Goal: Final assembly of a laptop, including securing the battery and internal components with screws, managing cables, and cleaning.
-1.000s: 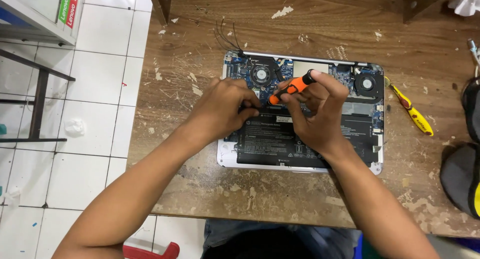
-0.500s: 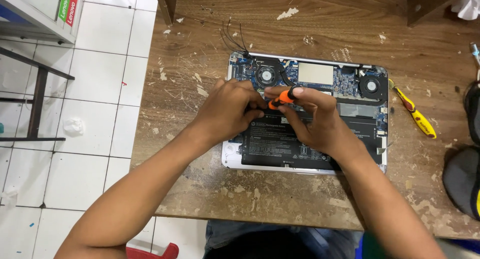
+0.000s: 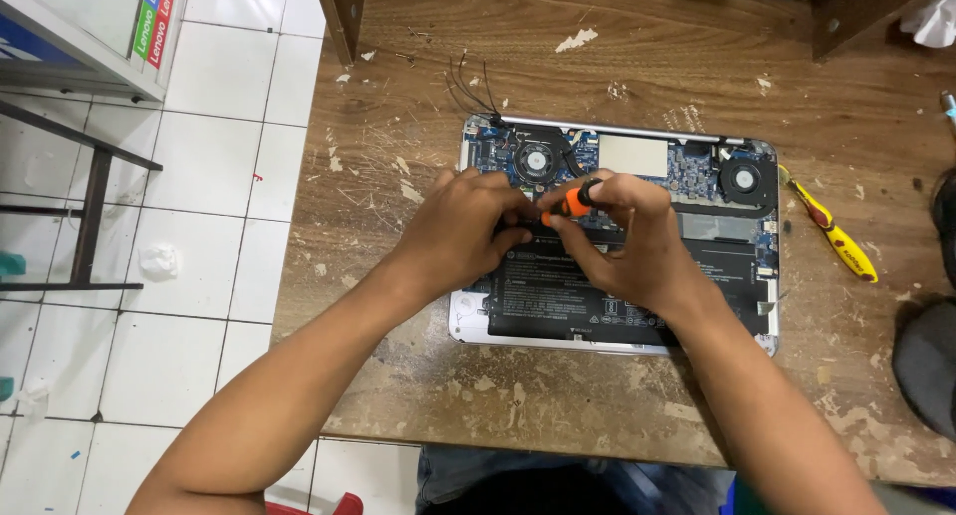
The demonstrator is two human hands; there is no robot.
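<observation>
An opened laptop (image 3: 727,236) lies bottom-up on a worn wooden table (image 3: 418,117), showing two fans, a blue board and a large black battery (image 3: 558,301). My right hand (image 3: 627,241) grips an orange-and-black screwdriver (image 3: 570,202) over the upper edge of the battery. My left hand (image 3: 463,231) rests on the laptop beside it, fingertips pinched at the screwdriver's tip. The tip and what the left fingers touch are hidden.
A yellow-and-red tool (image 3: 832,231) lies to the right of the laptop. Thin black wires (image 3: 473,87) stick out from the laptop's top left corner. A dark object (image 3: 926,356) sits at the right edge. White tiled floor (image 3: 199,226) and a metal rack (image 3: 90,206) are on the left.
The screwdriver has tilted lower and moved slightly left, and both hands have closed together around it. The laptop has not moved.
</observation>
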